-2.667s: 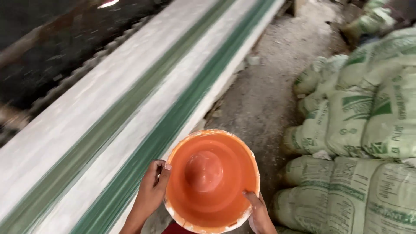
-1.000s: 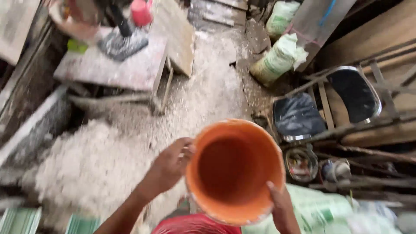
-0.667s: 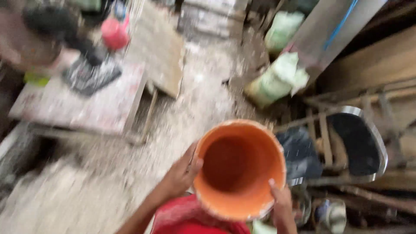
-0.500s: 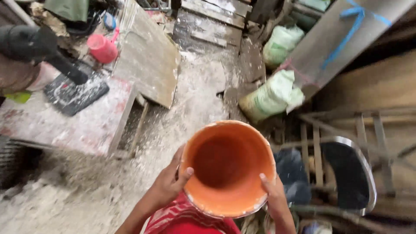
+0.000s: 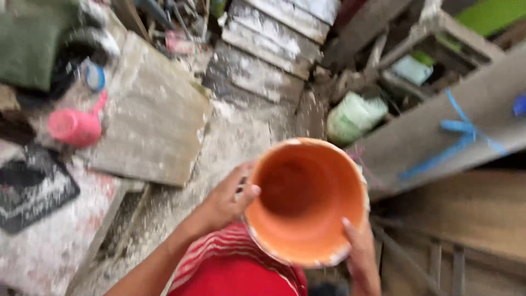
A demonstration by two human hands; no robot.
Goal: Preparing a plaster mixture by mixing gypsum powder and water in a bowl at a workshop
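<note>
Both hands gripped the round orange plastic bucket (image 5: 306, 200) at chest height, left hand (image 5: 227, 200) clamped on its left rim, right hand (image 5: 359, 249) on the lower right rim, its empty mouth facing up as half a second before, though the pink plastic jug (image 5: 75, 126) had slid lower left in view.

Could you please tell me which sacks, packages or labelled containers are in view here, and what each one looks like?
Sack: lying beyond the orange bucket, bulging, pale green and white.
Small pack: upper right among the timber, boxy, pale blue-white.
Flat pack: top, left of centre, pinkish, too blurred to tell more.
No signs or screens.
</note>
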